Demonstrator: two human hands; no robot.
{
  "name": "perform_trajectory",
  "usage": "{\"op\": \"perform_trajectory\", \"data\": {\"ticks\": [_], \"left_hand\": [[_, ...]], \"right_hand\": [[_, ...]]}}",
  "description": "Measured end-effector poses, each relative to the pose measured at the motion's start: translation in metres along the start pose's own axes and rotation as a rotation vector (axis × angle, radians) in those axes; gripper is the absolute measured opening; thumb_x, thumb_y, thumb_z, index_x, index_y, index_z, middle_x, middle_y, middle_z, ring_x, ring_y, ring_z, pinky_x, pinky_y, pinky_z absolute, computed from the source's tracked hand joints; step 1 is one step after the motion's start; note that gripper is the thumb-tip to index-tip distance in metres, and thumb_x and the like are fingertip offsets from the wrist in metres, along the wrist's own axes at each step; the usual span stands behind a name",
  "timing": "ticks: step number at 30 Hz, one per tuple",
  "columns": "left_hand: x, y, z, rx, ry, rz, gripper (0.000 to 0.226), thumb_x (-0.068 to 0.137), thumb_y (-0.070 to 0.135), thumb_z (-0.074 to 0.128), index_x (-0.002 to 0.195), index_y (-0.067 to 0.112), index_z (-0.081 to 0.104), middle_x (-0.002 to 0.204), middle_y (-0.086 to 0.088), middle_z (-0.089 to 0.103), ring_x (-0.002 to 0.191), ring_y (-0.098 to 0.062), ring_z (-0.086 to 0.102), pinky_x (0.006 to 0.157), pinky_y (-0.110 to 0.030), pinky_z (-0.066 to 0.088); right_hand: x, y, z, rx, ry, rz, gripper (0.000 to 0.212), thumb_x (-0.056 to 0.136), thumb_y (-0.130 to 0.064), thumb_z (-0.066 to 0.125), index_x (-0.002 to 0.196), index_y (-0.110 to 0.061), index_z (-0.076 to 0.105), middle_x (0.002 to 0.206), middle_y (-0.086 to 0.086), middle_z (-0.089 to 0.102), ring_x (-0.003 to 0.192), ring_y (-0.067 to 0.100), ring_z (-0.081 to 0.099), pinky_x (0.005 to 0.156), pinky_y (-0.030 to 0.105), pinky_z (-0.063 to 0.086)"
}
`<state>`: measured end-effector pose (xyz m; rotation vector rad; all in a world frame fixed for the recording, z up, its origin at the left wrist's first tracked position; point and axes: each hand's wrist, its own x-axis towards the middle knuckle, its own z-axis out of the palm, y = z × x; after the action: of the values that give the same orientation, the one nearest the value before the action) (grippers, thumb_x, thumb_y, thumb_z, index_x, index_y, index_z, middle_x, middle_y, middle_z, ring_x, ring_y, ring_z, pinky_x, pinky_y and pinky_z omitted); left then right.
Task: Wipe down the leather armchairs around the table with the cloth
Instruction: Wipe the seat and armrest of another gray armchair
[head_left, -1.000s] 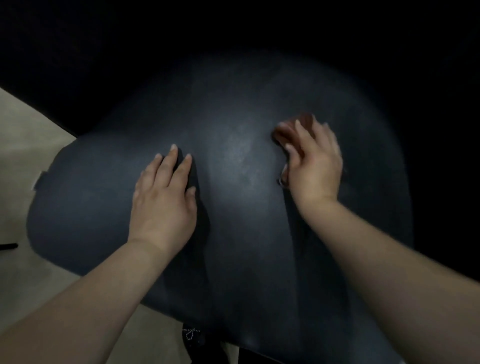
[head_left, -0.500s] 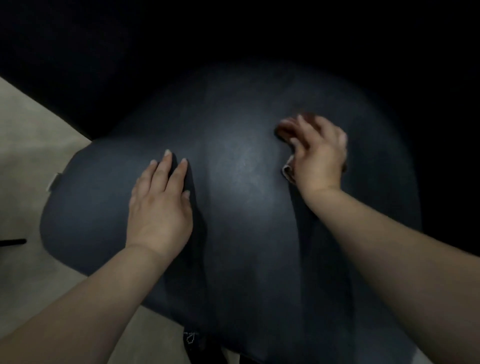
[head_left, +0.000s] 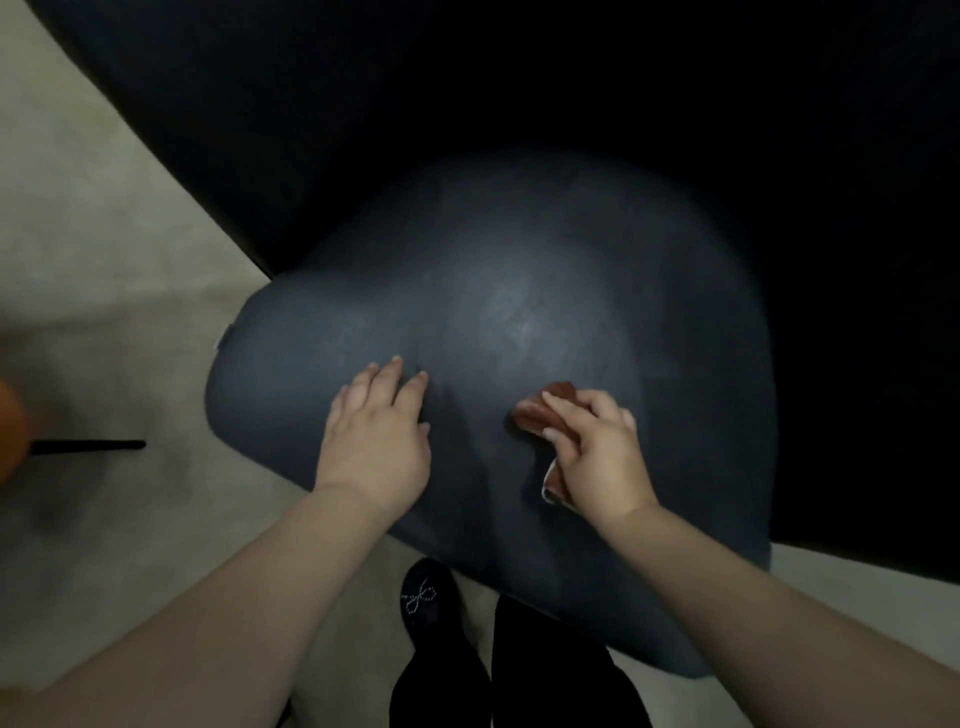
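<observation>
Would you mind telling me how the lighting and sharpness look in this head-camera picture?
Head view: dim overall, the upper and right background nearly black; a soft sheen on the armchair leather; the left hand casts a faint shadow to its right; the cloth under the right hand is slightly soft; an orange blur at the left edge; wide-angle bending of the floor line.

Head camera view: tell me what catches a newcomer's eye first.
The big rounded dark leather armchair fills the centre, with a dull sheen near its middle. Both hands are on it: the left hand pressed flat, the right hand clutching a reddish-brown cloth against the leather. Below, a black shoe with a bow stands on the pale floor.
</observation>
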<state>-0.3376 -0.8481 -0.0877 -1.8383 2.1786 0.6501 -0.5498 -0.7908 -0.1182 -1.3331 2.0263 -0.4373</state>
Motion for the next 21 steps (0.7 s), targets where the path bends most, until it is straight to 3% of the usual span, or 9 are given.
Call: {"op": "perform_trajectory", "data": {"ticks": [4,10,21], "left_hand": [[-0.027,0.009,-0.029,0.021,-0.018,0.02,0.055,0.097,0.034,0.042,0.149,0.026,0.026,0.157,0.0,0.02,0.144,-0.023,0.014,0.117,-0.038,0.01],[-0.061,0.013,-0.079,0.052,-0.013,0.044,0.054,0.097,0.035,0.042,0.148,0.025,0.029,0.156,0.001,0.025,0.143,-0.022,0.017,0.117,-0.038,0.011],[-0.082,-0.013,-0.177,0.102,0.066,0.105,0.053,0.098,0.039,0.038,0.148,0.026,0.028,0.156,0.002,0.026,0.144,-0.021,0.018,0.117,-0.037,0.011]], "right_hand": [[-0.031,-0.016,-0.035,0.066,0.004,0.069,0.036,0.091,-0.022,0.065,0.126,-0.028,0.064,0.127,-0.005,0.05,0.119,0.016,0.037,0.103,0.016,0.023],[-0.061,-0.052,-0.08,0.193,0.08,0.088,0.036,0.09,-0.022,0.066,0.125,-0.032,0.064,0.116,-0.015,0.047,0.118,0.014,0.043,0.105,0.019,0.026],[-0.065,-0.153,-0.127,0.195,0.164,0.05,0.035,0.091,-0.031,0.064,0.126,-0.035,0.062,0.123,-0.012,0.049,0.12,0.01,0.04,0.105,0.023,0.03]]}}
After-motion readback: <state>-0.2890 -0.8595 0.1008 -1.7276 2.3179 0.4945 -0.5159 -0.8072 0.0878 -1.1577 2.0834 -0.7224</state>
